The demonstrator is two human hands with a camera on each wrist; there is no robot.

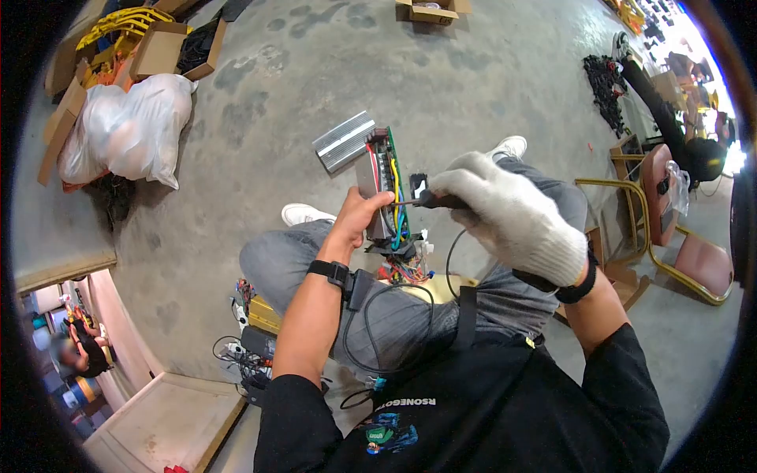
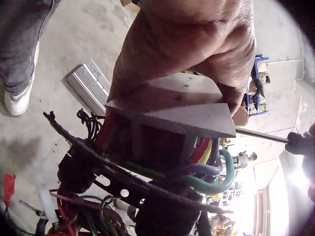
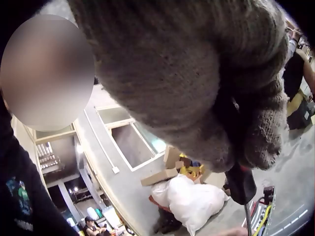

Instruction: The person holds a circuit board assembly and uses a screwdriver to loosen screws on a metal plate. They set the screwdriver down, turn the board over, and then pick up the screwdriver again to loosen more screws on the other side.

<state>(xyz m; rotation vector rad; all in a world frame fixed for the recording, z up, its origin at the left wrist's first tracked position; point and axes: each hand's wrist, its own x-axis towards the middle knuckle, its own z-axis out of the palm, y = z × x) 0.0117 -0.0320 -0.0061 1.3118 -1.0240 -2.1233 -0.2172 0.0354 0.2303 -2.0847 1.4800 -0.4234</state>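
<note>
My bare left hand (image 1: 356, 219) grips an opened electronics unit (image 1: 379, 175) by its grey metal plate (image 2: 182, 115), thumb over the near side. A green board edge and thick red, yellow, blue and green wires show along the unit. In my right hand (image 1: 509, 213), which wears a white knit glove, is a screwdriver (image 3: 240, 186) with a dark handle. Its thin shaft (image 2: 261, 134) points across at the unit, the tip close by my left thumb. A bundle of thin coloured wires (image 1: 406, 270) hangs from the unit's near end.
A ribbed aluminium cover (image 1: 344, 142) lies on the concrete floor just beyond the unit. Stuffed white bags (image 1: 130, 126) and cardboard boxes stand at the left. A chair (image 1: 698, 256) is at the right. Tangled cables and plugs (image 1: 256, 347) lie beside my left leg.
</note>
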